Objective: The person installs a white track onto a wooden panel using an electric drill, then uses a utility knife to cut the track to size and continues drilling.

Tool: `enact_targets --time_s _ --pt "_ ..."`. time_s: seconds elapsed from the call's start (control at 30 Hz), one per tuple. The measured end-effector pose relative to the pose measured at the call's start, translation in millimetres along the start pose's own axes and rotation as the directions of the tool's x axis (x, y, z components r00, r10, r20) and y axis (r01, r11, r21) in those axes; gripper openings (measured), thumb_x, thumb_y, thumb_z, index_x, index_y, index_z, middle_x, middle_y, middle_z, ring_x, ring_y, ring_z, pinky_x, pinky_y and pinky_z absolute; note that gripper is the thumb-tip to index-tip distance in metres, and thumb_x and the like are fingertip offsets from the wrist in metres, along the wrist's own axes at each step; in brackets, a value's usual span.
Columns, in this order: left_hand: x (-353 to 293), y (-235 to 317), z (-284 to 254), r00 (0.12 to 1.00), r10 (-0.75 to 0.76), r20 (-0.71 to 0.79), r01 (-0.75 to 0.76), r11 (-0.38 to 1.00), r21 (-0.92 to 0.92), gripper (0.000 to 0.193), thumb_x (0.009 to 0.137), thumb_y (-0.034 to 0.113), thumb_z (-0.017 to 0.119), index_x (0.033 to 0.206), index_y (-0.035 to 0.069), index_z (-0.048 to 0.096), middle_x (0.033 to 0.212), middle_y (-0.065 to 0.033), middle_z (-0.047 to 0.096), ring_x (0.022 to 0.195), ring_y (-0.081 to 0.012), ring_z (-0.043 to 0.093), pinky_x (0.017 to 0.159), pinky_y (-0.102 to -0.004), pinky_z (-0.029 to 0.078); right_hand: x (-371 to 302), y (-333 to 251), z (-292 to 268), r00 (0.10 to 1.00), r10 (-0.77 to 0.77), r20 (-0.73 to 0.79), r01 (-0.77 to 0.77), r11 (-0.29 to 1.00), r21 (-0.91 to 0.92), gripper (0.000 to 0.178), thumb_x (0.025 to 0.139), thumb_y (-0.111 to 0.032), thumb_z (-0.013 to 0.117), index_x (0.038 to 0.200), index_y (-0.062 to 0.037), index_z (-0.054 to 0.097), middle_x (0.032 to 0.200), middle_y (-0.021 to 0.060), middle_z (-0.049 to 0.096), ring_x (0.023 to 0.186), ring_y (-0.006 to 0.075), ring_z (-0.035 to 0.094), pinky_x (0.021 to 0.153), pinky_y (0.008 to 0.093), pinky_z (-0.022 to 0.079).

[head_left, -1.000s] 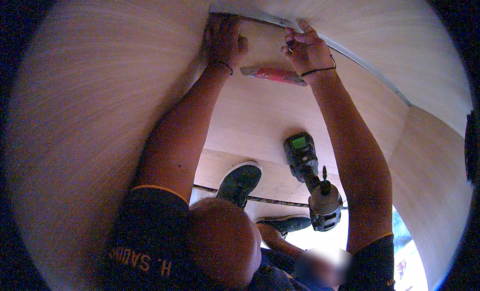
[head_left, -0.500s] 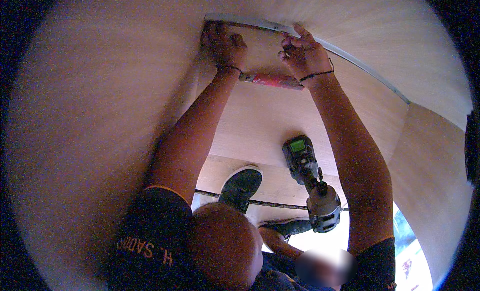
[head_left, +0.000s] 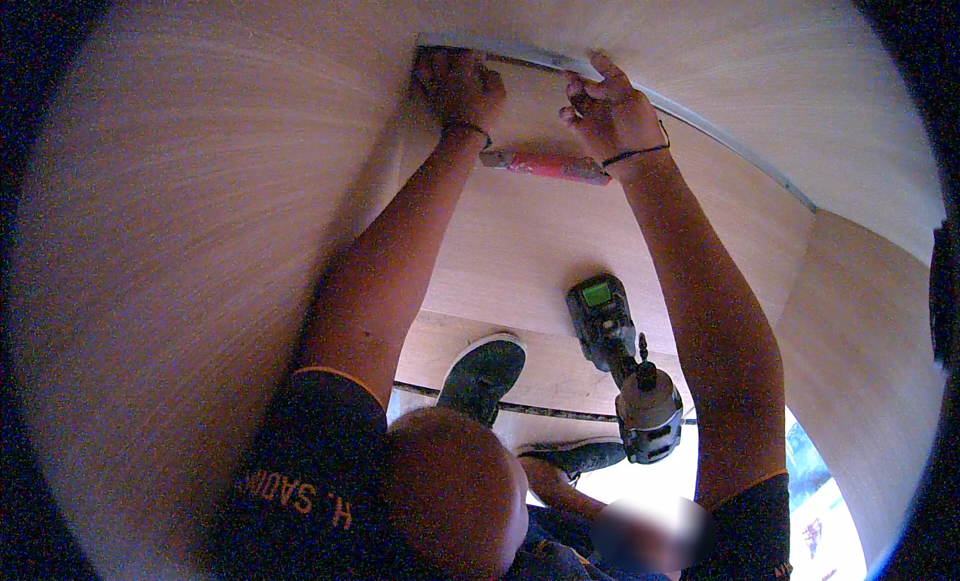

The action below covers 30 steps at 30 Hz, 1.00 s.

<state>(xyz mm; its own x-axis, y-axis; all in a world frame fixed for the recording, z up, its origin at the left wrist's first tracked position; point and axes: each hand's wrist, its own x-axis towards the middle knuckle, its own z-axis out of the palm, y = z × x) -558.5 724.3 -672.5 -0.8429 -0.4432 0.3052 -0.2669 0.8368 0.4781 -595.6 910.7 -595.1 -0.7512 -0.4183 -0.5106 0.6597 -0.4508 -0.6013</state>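
Observation:
A thin, pale metal-looking strip (head_left: pixel 690 117) runs along the seam between two wooden panels at the far side. My left hand (head_left: pixel 462 87) is at its left end, in the corner, with the fingers curled and their tips hidden; anything in them cannot be made out. Farther right, my right hand (head_left: pixel 620 113) lies against the same strip, one finger stretched over it and the others bent and apart. Below and between the hands, a red hand tool with a greyish end (head_left: pixel 555 168) lies on the wooden board; its exact kind is unclear.
A black and grey cordless drill (head_left: pixel 625 366) with a bit fitted lies nearer, inside my right forearm. Dark shoes (head_left: pixel 483 376) are close to it at a board edge. Wooden panels (head_left: pixel 180 281) close in on the left and right. Bright light enters at lower right.
My left hand has shifted slightly right and down at the strip's left end. The fingers of my right hand have moved a little. The drill and the red tool stay in place.

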Motion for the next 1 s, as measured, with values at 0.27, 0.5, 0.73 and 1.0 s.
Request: enact_targets --time_s 0.27,0.5,0.73,1.0 --pt "-7 5 2 0.987 0.051 -0.152 -0.030 0.990 0.136 0.029 0.073 0.024 0.057 0.095 0.006 0.059 0.120 -0.0195 0.044 0.117 -0.0414 0.035 0.097 -0.0615 0.024 -2 -2 0 0.998 0.044 0.053 -0.050 0.992 0.115 0.045 0.079 -0.003 0.049 0.123 -0.0107 0.043 0.093 0.0096 0.055 0.083 0.0212 0.053 0.067 0.0366 0.044" --pt "-8 10 -1 0.981 0.178 -0.073 -0.175 0.983 0.056 0.027 0.072 0.021 0.057 0.095 0.009 0.060 0.116 -0.0188 0.049 0.119 -0.0413 0.035 0.101 -0.0620 0.020 2 0 -9 0.993 -0.076 0.086 0.090 0.982 -0.167 0.038 0.080 -0.002 0.048 0.117 -0.0110 0.049 0.094 0.0096 0.057 0.086 0.0215 0.055 0.068 0.0377 0.045" --pt "-14 0 -5 0.979 0.183 -0.084 -0.166 0.970 0.176 0.033 0.072 0.025 0.055 0.098 0.005 0.057 0.121 -0.0208 0.045 0.120 -0.0427 0.034 0.102 -0.0608 0.019 -2 -4 5 0.999 0.046 0.012 -0.047 0.997 0.060 0.037 0.081 -0.002 0.047 0.117 -0.0114 0.049 0.095 0.0091 0.058 0.087 0.0219 0.057 0.068 0.0377 0.045" --pt "-7 1 -18 0.994 0.102 -0.042 -0.096 0.987 0.129 0.041 0.074 0.032 0.054 0.105 0.006 0.056 0.120 -0.0210 0.044 0.122 -0.0438 0.031 0.099 -0.0585 0.025 1 -1 -4 0.994 -0.053 0.096 0.070 0.981 -0.179 0.039 0.084 -0.007 0.050 0.122 -0.0110 0.044 0.098 0.0105 0.057 0.090 0.0215 0.056 0.070 0.0375 0.044"
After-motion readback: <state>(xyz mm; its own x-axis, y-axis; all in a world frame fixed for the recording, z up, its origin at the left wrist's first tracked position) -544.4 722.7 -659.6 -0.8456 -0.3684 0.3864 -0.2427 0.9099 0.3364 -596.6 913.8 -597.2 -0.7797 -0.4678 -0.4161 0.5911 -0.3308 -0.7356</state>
